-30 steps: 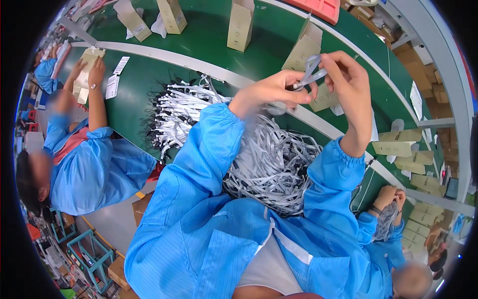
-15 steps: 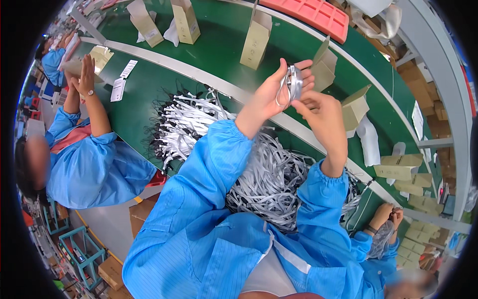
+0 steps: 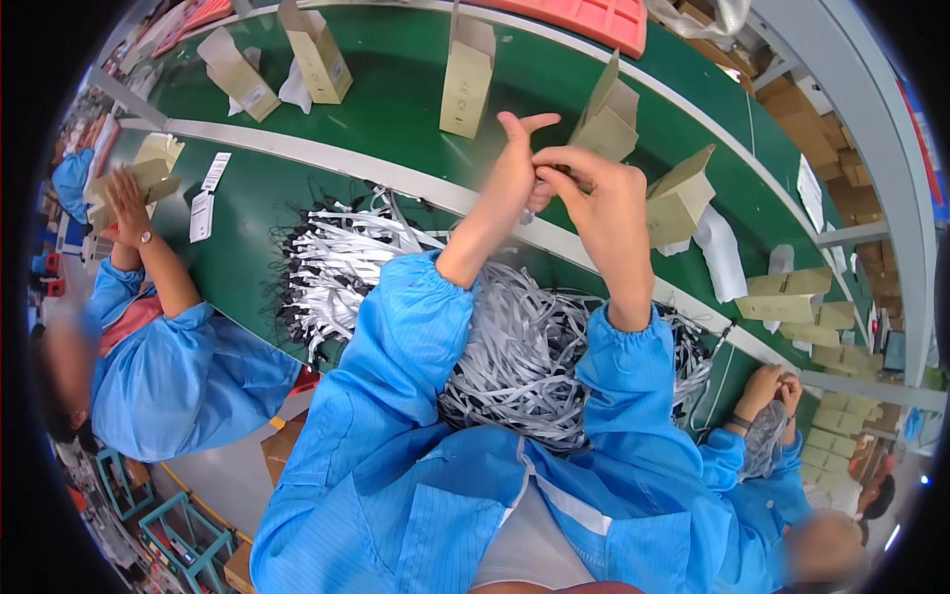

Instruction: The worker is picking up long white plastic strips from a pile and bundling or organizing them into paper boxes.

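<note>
My left hand (image 3: pixel 517 176) is raised over the bench's pale rail, its thumb and one finger stretched out, the other fingers curled round a wound grey strap (image 3: pixel 526 215). Only small bits of that strap show; the rest is hidden in the palm. Against those curled fingers, my right hand (image 3: pixel 599 193) pinches at the strap with thumb and forefinger. Below both wrists lies a big heap of grey straps (image 3: pixel 520 337). To its left is a laid-out bundle of white straps (image 3: pixel 351 247) with thin black cord ends.
Open beige boxes (image 3: pixel 467 89) stand beyond the rail on the green bench (image 3: pixel 396 109). A white sleeve (image 3: pixel 719 252) lies by one box. A red tray (image 3: pixel 594 22) is at the back. Co-workers in blue sit left (image 3: pixel 178 366) and right (image 3: pixel 757 475). White labels (image 3: pixel 202 216) lie left.
My left hand has turned over and curled its fingers round the strap, which lay visible on its open palm before. My right hand has moved up against it. The view has shifted slightly.
</note>
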The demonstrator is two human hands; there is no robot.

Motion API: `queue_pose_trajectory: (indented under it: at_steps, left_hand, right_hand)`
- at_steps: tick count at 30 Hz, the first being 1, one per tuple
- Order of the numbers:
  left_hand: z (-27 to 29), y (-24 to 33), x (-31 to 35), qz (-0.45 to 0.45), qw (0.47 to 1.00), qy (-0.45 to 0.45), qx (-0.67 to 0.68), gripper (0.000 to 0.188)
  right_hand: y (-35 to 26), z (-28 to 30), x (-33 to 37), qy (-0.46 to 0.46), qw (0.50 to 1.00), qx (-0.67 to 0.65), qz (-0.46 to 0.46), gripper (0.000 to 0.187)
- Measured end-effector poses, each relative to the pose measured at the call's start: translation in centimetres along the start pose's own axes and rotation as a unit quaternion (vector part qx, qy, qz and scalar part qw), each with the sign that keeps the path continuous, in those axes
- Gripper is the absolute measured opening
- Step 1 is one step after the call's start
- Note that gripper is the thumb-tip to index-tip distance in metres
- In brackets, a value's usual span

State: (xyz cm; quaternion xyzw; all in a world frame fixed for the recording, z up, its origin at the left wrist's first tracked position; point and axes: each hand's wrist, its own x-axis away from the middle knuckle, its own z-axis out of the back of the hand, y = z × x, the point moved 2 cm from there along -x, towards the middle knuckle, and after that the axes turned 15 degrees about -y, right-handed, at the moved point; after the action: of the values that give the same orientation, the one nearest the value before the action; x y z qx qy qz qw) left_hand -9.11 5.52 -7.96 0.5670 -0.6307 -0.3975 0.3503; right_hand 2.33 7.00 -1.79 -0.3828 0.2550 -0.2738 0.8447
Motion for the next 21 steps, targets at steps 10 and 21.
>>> queue_pose_trajectory:
  at_steps: [10,21]
  left_hand:
    - [4.4,-0.4,0.2,-0.028,0.921,0.023,-0.388,0.05]
    - [3.8,-7.5,1.1,0.17,0.656,-0.105,-0.728,0.021]
  right_hand:
    - [-0.9,8.2,1.4,0.156,0.985,0.044,0.054,0.011]
    - [3.0,10.7,-3.0,0.254,0.931,0.261,0.006,0.013]
